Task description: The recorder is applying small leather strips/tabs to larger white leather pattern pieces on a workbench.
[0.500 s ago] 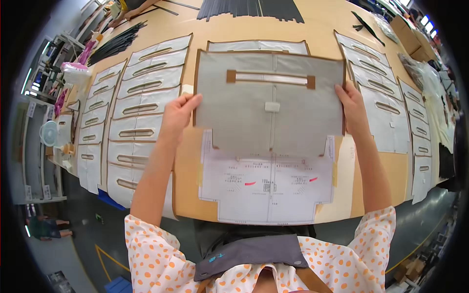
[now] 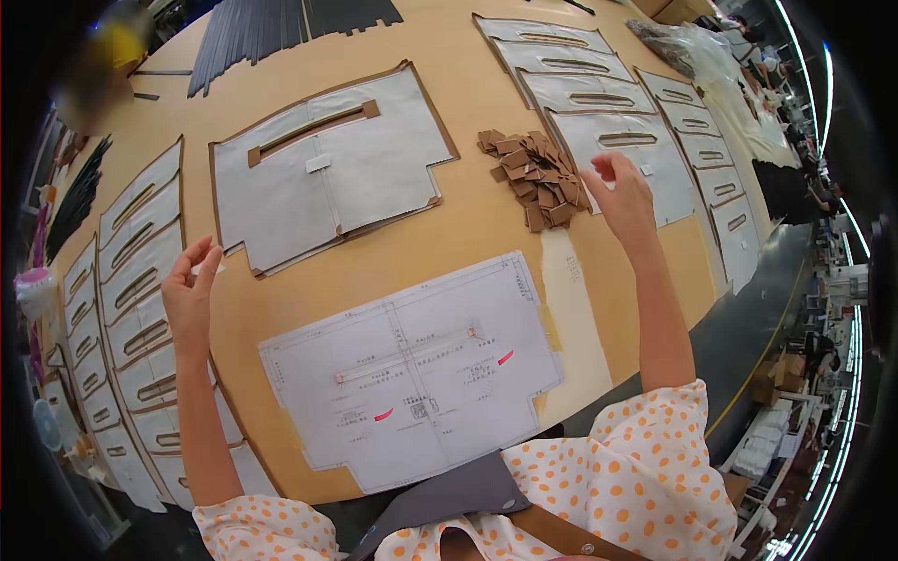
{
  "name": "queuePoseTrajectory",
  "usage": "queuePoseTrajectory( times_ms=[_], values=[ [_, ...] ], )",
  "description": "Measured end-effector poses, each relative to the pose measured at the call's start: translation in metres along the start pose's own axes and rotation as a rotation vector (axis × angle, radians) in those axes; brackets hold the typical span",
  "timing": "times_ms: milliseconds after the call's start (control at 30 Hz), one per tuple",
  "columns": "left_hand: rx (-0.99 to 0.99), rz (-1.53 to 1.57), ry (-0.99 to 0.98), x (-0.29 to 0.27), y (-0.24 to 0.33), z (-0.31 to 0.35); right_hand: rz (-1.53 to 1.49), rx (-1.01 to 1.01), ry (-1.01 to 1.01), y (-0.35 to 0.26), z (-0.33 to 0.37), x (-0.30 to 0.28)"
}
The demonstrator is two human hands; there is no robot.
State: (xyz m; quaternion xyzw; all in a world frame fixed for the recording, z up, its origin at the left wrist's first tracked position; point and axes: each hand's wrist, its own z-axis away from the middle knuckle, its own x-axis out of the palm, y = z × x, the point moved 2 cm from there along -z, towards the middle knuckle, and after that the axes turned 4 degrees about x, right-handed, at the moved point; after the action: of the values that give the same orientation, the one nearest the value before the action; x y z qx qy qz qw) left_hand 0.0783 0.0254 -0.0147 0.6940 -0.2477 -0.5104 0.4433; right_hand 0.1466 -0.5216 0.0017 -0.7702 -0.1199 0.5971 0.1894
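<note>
My left hand (image 2: 190,297) hovers left of the paper pattern sheet, its thumb and fingers drawn together. Something small and whitish shows at its fingertips, too little to name. A grey-white fabric panel (image 2: 374,182) with brown edging, a brown-framed slot and a small white label (image 2: 319,164) lies flat beyond the sheet, apart from both hands. At least one more panel seems to lie under it. My right hand (image 2: 622,201), fingers half curled and thumb apart, is beside a heap of small brown patches (image 2: 538,178). Nothing shows in it.
The printed pattern sheet (image 2: 421,374) lies at the near table edge. Overlapping rows of similar panels stand left (image 2: 140,290) and right (image 2: 613,140). Dark strips (image 2: 271,33) are at the far side. A blurred yellow shape (image 2: 122,45) shows at far left.
The panel held between both hands now lies on the table, released. My hands have moved apart. The view has turned, and the brown patches have come into sight.
</note>
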Motion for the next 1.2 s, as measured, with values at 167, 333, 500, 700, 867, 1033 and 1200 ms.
queuePoseTrajectory(
  times_ms=[167,333,500,700,867,1033,1200],
  values=[
    [-0.094,0.227,-0.048,0.011,0.007,0.044,0.253,-0.022,0.019,0.064,0.054,0.007],
    [-0.099,0.296,-0.075,0.023,0.027,0.076,0.297,-0.228,0.099,0.065,0.044,0.006],
    [0.004,0.175,-0.090,0.035,0.052,0.103,0.224,-0.366,0.120,0.059,0.039,-0.001],
    [0.015,0.131,-0.149,0.044,0.076,0.126,0.384,-0.399,0.104,0.071,0.022,0.019],
    [-0.008,0.178,-0.204,0.051,0.091,0.143,0.165,-0.252,-0.005,0.064,0.022,0.006],
    [0.047,0.215,-0.216,0.056,0.093,0.153,0.445,-0.421,0.025,0.065,0.014,0.027],
    [0.059,0.248,-0.266,0.062,0.103,0.164,-0.291,0.002,0.067,0.110,-0.007,0.011]
  ],
)
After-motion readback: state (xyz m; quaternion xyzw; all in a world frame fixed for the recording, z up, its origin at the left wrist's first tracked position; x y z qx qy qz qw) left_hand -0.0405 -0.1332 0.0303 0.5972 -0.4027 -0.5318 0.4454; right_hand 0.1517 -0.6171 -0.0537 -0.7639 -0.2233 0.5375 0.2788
